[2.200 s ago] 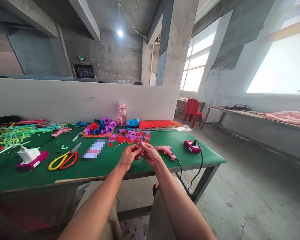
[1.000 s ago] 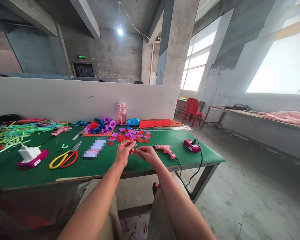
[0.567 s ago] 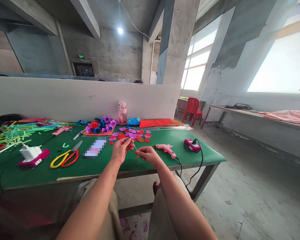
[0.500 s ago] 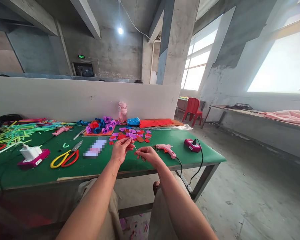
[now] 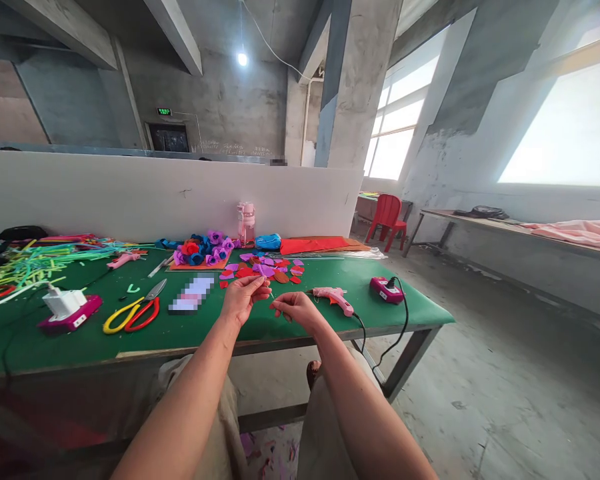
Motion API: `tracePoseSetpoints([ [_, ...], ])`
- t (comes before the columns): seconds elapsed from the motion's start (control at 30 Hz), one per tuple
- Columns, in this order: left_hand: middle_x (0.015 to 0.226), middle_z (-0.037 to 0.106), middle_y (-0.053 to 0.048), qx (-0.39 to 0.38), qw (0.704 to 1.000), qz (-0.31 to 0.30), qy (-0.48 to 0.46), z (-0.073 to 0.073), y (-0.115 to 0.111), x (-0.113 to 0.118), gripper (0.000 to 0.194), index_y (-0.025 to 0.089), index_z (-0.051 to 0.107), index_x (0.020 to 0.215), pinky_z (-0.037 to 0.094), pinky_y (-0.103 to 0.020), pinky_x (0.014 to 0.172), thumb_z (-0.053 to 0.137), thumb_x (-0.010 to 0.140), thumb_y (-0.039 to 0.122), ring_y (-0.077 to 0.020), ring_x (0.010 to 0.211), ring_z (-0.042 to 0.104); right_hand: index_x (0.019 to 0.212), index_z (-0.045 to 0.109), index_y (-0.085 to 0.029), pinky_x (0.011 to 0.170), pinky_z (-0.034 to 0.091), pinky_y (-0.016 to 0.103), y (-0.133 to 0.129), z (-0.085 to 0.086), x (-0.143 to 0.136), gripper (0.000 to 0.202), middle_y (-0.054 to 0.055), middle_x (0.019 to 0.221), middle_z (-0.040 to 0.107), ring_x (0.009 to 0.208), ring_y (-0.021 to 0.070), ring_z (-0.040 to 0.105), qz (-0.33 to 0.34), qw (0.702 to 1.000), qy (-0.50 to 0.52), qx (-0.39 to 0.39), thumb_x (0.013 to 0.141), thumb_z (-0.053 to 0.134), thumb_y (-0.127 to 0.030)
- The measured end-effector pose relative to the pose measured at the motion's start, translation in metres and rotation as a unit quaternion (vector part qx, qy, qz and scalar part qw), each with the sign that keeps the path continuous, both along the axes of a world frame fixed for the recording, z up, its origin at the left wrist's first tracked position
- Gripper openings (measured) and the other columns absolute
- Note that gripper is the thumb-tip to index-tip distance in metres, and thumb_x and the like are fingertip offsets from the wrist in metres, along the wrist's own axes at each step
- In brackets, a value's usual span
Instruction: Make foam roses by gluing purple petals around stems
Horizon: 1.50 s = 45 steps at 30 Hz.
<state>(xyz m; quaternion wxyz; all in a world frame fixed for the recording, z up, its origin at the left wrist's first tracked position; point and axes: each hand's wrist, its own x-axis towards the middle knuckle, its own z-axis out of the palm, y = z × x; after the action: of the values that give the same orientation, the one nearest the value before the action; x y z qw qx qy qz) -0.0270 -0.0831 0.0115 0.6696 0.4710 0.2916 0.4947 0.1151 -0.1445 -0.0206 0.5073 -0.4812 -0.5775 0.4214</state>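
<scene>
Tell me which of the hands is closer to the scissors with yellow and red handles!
The left. Your left hand is just to the right of the scissors; your right hand is farther right, past the left one.

The green table (image 5: 347, 270) bears scissors (image 5: 143, 301), petals (image 5: 281, 277), a glue gun (image 5: 334, 295).

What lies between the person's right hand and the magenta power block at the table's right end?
A pink glue gun lies on the green tabletop between the right hand and the magenta power block, as the head view shows.
</scene>
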Motion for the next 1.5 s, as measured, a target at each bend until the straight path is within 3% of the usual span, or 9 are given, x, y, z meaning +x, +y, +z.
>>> tracePoseSetpoints([
  [0.2, 0.069, 0.069, -0.004, -0.005, 1.000, 0.017, -0.004, 0.003, 0.002, 0.001, 0.021, 0.010, 0.068, 0.074, 0.050, -0.019, 0.048, 0.075, 0.058, 0.021, -0.0104, 0.052, 0.063, 0.090, 0.067, -0.017, 0.046, 0.035, 0.021, -0.010, 0.007, 0.029, 0.038, 0.003, 0.077, 0.067, 0.047, 0.0076, 0.044, -0.103, 0.992, -0.067, 0.038, 0.074, 0.056, -0.050],
  [0.33, 0.069, 0.069, -0.005, -0.004, 1.000, -0.015, -0.011, 0.002, 0.002, 0.003, 0.021, 0.010, 0.068, 0.075, 0.051, -0.019, 0.047, 0.075, 0.059, 0.021, -0.0105, 0.052, 0.062, 0.084, 0.066, -0.019, 0.053, 0.037, 0.022, -0.033, 0.009, 0.080, 0.029, 0.002, 0.075, 0.068, 0.057, 0.0119, 0.053, -0.334, 0.908, -0.252, -0.020, 0.079, 0.050, -0.043],
  [0.43, 0.071, 0.069, -0.006, -0.006, 0.999, -0.041, -0.007, 0.002, 0.001, 0.003, 0.022, 0.009, 0.069, 0.077, 0.051, -0.019, 0.047, 0.075, 0.059, 0.021, -0.0108, 0.052, 0.062, 0.070, 0.063, -0.018, 0.052, 0.034, 0.024, -0.048, 0.003, 0.114, 0.025, 0.003, 0.059, 0.063, 0.058, 0.0149, 0.054, -0.371, 0.879, -0.292, -0.064, 0.075, 0.054, -0.041],
  [0.6, 0.067, 0.068, -0.006, -0.015, 0.998, -0.061, 0.004, 0.002, 0.000, 0.002, 0.020, 0.009, 0.069, 0.075, 0.050, -0.019, 0.044, 0.075, 0.058, 0.019, -0.0102, 0.049, 0.060, 0.045, 0.050, -0.020, 0.045, 0.027, 0.024, -0.043, -0.007, 0.137, 0.030, -0.002, 0.037, 0.047, 0.040, 0.0113, 0.043, -0.319, 0.890, -0.304, -0.121, 0.064, 0.065, -0.038],
  [0.77, 0.064, 0.067, -0.006, -0.019, 0.997, -0.075, 0.011, 0.002, 0.000, 0.002, 0.019, 0.009, 0.068, 0.069, 0.048, -0.019, 0.042, 0.076, 0.056, 0.020, -0.0098, 0.047, 0.059, 0.043, 0.045, -0.021, 0.041, 0.026, 0.023, -0.023, -0.003, 0.134, 0.027, -0.004, 0.035, 0.043, 0.036, 0.0081, 0.038, -0.275, 0.918, -0.253, -0.129, 0.060, 0.066, -0.021],
  [0.9, 0.063, 0.066, -0.005, -0.020, 0.997, -0.076, 0.009, 0.002, 0.001, 0.001, 0.022, 0.009, 0.068, 0.068, 0.047, -0.019, 0.041, 0.077, 0.055, 0.023, -0.0098, 0.046, 0.058, 0.057, 0.048, -0.020, 0.041, 0.035, 0.022, -0.026, 0.003, 0.121, 0.020, -0.002, 0.046, 0.053, 0.040, 0.0099, 0.046, -0.263, 0.942, -0.168, -0.124, 0.066, 0.063, -0.031],
  [1.1, 0.060, 0.064, -0.004, -0.012, 0.998, -0.061, 0.007, -0.001, 0.002, 0.003, 0.025, 0.009, 0.067, 0.067, 0.046, -0.019, 0.040, 0.079, 0.052, 0.025, -0.0098, 0.044, 0.057, 0.090, 0.050, -0.018, 0.053, 0.044, 0.023, -0.054, 0.028, 0.095, 0.031, -0.001, 0.066, 0.057, 0.051, 0.0085, 0.051, -0.229, 0.972, -0.041, -0.034, 0.069, 0.062, -0.036],
  [1.23, 0.059, 0.064, -0.004, -0.019, 0.999, -0.047, 0.004, -0.004, 0.000, 0.005, 0.025, 0.010, 0.067, 0.068, 0.045, -0.019, 0.039, 0.079, 0.052, 0.026, -0.0091, 0.043, 0.056, 0.077, 0.050, -0.019, 0.045, 0.036, 0.021, -0.073, 0.053, 0.078, 0.029, -0.007, 0.050, 0.043, 0.046, 0.0080, 0.044, -0.107, 0.989, 0.098, -0.035, 0.063, 0.070, -0.034],
  [1.5, 0.061, 0.064, -0.004, -0.010, 0.998, -0.053, 0.011, -0.003, -0.002, 0.004, 0.025, 0.010, 0.067, 0.069, 0.044, -0.019, 0.040, 0.078, 0.055, 0.027, -0.0085, 0.044, 0.056, 0.088, 0.050, -0.021, 0.044, 0.035, 0.023, -0.079, 0.070, 0.036, 0.038, 0.004, 0.083, 0.064, 0.047, 0.0082, 0.045, -0.197, 0.978, 0.010, 0.065, 0.073, 0.057, -0.055],
])
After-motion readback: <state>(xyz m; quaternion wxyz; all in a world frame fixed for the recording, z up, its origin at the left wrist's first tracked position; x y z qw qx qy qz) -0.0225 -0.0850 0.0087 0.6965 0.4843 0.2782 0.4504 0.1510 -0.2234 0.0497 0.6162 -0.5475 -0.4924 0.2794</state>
